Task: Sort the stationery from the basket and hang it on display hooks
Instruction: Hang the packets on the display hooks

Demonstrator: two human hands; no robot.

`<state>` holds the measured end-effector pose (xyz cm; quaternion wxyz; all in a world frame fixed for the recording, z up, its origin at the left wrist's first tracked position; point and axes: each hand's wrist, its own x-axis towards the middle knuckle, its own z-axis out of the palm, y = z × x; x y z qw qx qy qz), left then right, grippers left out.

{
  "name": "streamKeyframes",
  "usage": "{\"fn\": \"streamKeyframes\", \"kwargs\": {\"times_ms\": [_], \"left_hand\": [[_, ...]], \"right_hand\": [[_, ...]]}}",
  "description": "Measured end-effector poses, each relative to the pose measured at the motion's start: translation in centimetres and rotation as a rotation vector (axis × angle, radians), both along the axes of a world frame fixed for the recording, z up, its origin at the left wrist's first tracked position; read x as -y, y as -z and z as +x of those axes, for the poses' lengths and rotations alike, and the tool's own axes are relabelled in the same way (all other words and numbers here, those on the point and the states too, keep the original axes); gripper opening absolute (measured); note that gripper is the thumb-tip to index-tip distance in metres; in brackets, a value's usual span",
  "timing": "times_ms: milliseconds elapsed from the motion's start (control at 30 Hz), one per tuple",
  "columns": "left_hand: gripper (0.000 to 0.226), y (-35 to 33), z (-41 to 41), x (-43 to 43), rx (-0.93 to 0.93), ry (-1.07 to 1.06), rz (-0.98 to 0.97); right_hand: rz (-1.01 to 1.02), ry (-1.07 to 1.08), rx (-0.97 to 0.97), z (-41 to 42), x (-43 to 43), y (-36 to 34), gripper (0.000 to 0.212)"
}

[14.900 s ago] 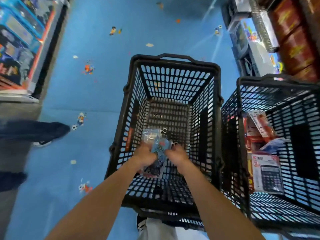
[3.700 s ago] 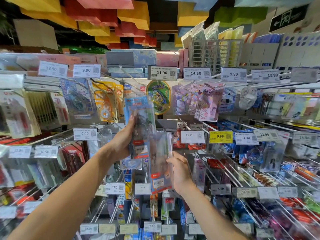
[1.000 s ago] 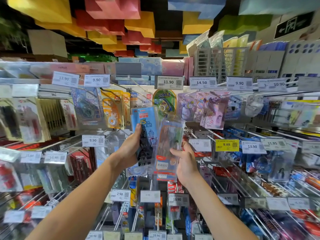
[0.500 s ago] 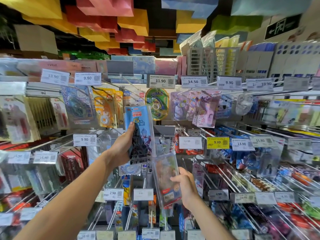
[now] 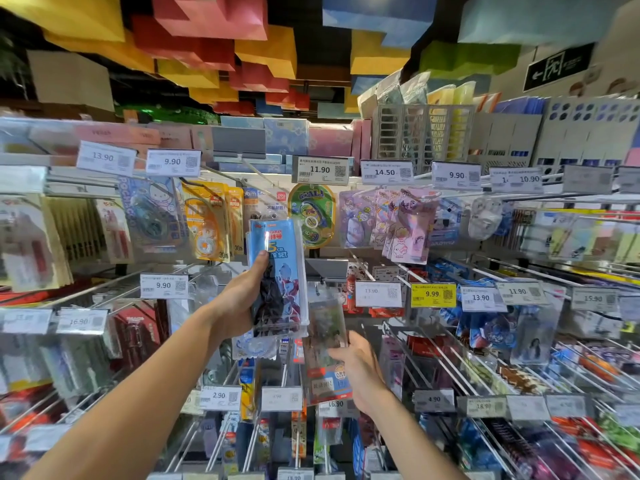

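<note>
left hand (image 5: 239,308) fingers grip blue ruler-set packs (image 5: 280,258) upright. right hand (image 5: 362,370) fingers pinch clear pack (image 5: 323,337) among display hooks (image 5: 408,355). person should align the hang hole with the hook tip, then slide it back level.

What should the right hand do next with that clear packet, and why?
Probably hang the clear packet on a peg, then release: the right hand grips its lower part, and the left hand holds the blue ruler set.
</note>
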<state>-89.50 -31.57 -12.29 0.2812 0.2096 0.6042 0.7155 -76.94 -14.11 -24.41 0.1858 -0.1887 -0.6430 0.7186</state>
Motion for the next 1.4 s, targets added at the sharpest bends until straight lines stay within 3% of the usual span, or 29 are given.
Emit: {"fn": "streamKeyframes", "kwargs": {"times_ms": [67,233,400,500,633,667,767,900,1100,1167,1267,1400], "left_hand": [[0.061,0.1,-0.1,0.0,0.005,-0.003,-0.003],[0.059,0.2,0.1,-0.1,-0.006,-0.008,0.003],[0.059,0.2,-0.2,-0.1,0.003,0.022,0.022],[0.06,0.3,-0.3,-0.1,0.001,0.021,0.02],[0.061,0.4,-0.4,-0.1,-0.001,0.027,0.018],[0.061,0.4,-0.3,-0.1,0.001,0.025,0.017],[0.061,0.3,-0.1,-0.1,0.008,0.016,0.019],[0.061,0.3,0.1,-0.1,0.017,0.017,0.021],[0.058,0.3,0.4,-0.1,0.001,0.008,0.017],[0.059,0.3,0.2,-0.1,0.003,0.008,0.014],[0.06,0.1,0.3,0.0,0.009,0.006,0.009],[0.058,0.1,0.6,0.0,0.016,0.003,0.016]], "right_hand": [[-0.002,0.018,0.029,-0.2,0.1,0.1,0.049],[0.014,0.038,0.037,-0.3,0.2,0.0,0.02],[0.042,0.044,-0.032,0.0,0.8,-0.4,0.021],[0.021,0.035,-0.074,0.1,1.0,-0.1,0.037],[0.018,0.052,-0.122,-0.4,0.7,1.0,0.078],[0.018,0.038,-0.104,-0.4,0.6,1.0,0.074],[0.053,0.016,-0.05,0.2,0.7,0.1,0.029],[0.051,0.039,-0.005,-0.6,0.3,0.7,0.031],[-0.002,0.077,-0.056,-1.3,0.7,1.3,0.062],[-0.003,0.083,-0.059,-1.2,0.8,1.3,0.054],[0.019,0.082,-0.034,-0.7,1.0,0.6,0.022],[0.024,0.082,-0.02,-0.8,1.0,0.5,0.019]]}}
